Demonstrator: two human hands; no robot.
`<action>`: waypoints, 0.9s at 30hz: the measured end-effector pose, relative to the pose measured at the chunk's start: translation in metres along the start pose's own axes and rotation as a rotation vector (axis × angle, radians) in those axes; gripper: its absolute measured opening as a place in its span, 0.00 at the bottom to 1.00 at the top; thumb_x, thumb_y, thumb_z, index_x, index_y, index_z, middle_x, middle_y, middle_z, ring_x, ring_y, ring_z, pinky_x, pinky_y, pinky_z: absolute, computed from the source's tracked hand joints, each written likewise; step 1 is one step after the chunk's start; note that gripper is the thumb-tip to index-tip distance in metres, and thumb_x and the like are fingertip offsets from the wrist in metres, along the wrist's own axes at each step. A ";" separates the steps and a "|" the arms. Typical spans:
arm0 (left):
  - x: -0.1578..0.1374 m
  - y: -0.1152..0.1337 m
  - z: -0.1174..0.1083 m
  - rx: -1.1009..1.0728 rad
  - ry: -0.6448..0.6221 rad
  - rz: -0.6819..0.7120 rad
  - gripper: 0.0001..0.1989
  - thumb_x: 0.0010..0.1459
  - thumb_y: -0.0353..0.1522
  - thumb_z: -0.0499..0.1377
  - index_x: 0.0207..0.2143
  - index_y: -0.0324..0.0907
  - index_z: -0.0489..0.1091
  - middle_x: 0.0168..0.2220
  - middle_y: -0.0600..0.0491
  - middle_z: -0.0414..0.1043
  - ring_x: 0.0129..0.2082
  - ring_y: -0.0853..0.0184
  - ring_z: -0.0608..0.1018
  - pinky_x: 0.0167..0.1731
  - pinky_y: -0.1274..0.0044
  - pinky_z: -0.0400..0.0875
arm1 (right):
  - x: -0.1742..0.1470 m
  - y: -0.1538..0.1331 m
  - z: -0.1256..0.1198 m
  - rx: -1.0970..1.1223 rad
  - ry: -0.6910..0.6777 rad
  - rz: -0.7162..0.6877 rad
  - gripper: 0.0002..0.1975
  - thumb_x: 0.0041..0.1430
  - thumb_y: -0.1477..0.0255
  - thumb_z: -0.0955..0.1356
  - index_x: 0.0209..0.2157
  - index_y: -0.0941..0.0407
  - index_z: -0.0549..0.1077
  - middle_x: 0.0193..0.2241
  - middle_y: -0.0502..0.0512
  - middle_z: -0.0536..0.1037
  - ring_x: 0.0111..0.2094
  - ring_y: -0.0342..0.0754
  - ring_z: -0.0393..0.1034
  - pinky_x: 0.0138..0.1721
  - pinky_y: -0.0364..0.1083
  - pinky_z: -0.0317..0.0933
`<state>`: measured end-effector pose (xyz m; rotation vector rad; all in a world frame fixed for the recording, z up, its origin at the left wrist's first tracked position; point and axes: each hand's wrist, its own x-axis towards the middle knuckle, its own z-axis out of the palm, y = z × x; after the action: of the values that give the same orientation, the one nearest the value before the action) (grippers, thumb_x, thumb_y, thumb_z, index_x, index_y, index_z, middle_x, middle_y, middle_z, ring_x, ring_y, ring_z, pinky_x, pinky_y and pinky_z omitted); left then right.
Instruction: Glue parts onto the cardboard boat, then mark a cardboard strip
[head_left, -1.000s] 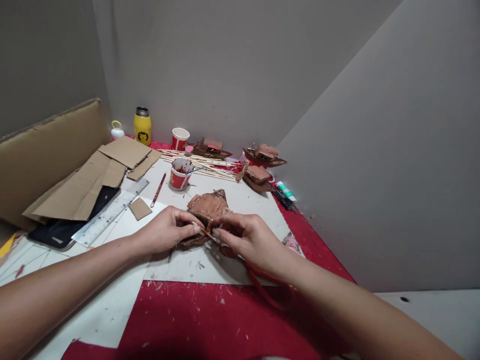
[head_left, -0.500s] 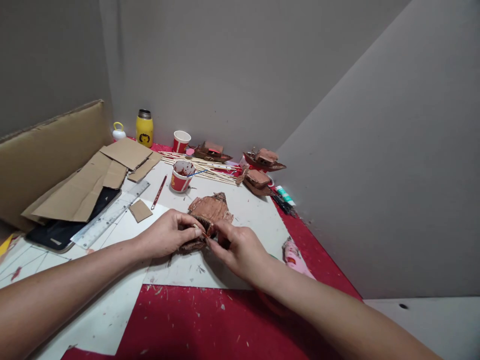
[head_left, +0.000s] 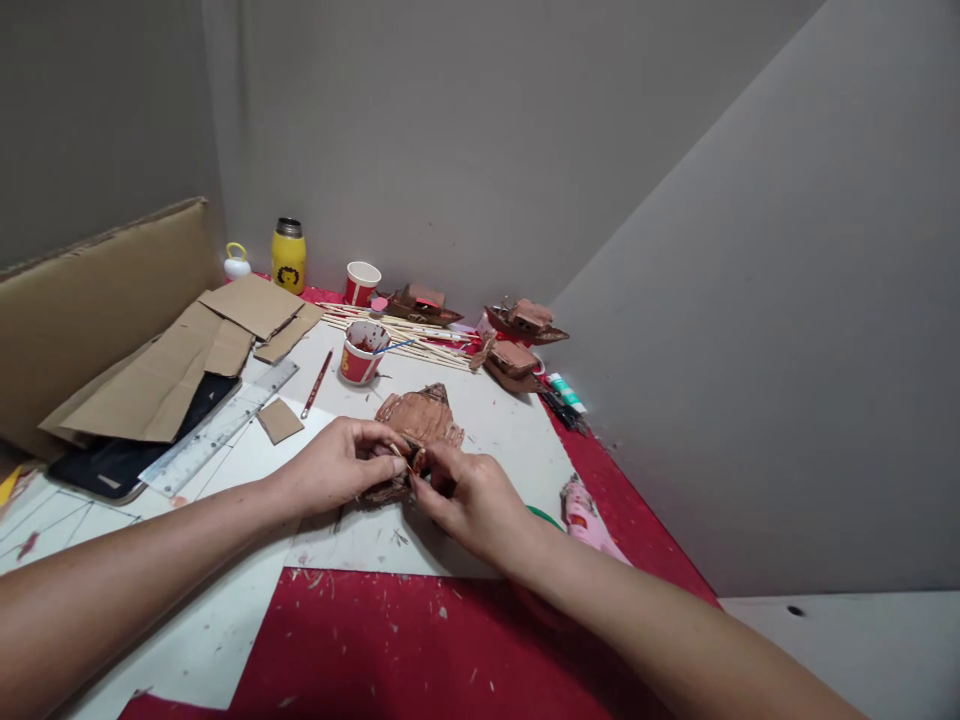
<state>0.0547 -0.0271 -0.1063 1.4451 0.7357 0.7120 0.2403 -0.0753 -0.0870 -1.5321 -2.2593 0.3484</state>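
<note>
A brown model boat (head_left: 421, 415) with a rough roof lies on the white board in front of me. At its near end, my left hand (head_left: 352, 465) is closed in a pinch on a small thin pale stick (head_left: 397, 451). Facing it, my right hand (head_left: 472, 495) has thumb and forefinger pressed together close to the left fingertips. Something small and brown shows between the right fingers, too tiny to name. Both hands partly cover the boat's near end.
Beyond the boat stand a paint-smeared paper cup (head_left: 363, 362), several wooden sticks (head_left: 442, 350) and finished-looking boats (head_left: 527, 318). Cardboard pieces (head_left: 150, 385), a clear ruler (head_left: 217, 430) and a pencil (head_left: 317, 383) lie left. A pink glue gun (head_left: 589, 520) rests right.
The fingertips of both hands have shifted very slightly at the boat's near end. The view has moved a little; the boat stays in place.
</note>
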 end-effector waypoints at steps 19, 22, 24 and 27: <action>-0.001 0.004 0.004 0.022 0.105 0.036 0.09 0.50 0.33 0.62 0.33 0.38 0.74 0.33 0.49 0.76 0.32 0.66 0.75 0.37 0.74 0.69 | -0.001 0.002 0.000 0.045 0.009 0.026 0.05 0.56 0.73 0.64 0.33 0.56 0.72 0.18 0.49 0.73 0.18 0.42 0.63 0.22 0.40 0.55; -0.002 0.006 0.004 0.020 0.141 0.013 0.09 0.50 0.33 0.62 0.34 0.38 0.74 0.32 0.50 0.76 0.32 0.65 0.76 0.36 0.74 0.69 | -0.002 0.002 0.000 0.042 0.008 0.036 0.06 0.56 0.72 0.65 0.35 0.56 0.73 0.18 0.49 0.74 0.18 0.43 0.64 0.22 0.40 0.55; -0.002 0.007 0.004 0.019 0.148 0.013 0.08 0.50 0.32 0.62 0.33 0.39 0.74 0.33 0.50 0.77 0.33 0.65 0.76 0.36 0.74 0.70 | -0.003 0.002 -0.001 0.051 0.005 0.038 0.06 0.57 0.72 0.65 0.36 0.56 0.73 0.18 0.49 0.74 0.18 0.43 0.65 0.22 0.40 0.56; -0.001 0.004 0.003 0.014 0.147 0.027 0.07 0.49 0.33 0.62 0.32 0.39 0.74 0.31 0.51 0.76 0.32 0.66 0.76 0.35 0.74 0.70 | -0.005 0.003 -0.001 0.049 0.010 0.027 0.07 0.58 0.71 0.65 0.37 0.56 0.73 0.18 0.49 0.75 0.18 0.43 0.66 0.23 0.40 0.57</action>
<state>0.0562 -0.0295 -0.1023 1.4289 0.8367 0.8422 0.2451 -0.0783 -0.0880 -1.5373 -2.2082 0.3993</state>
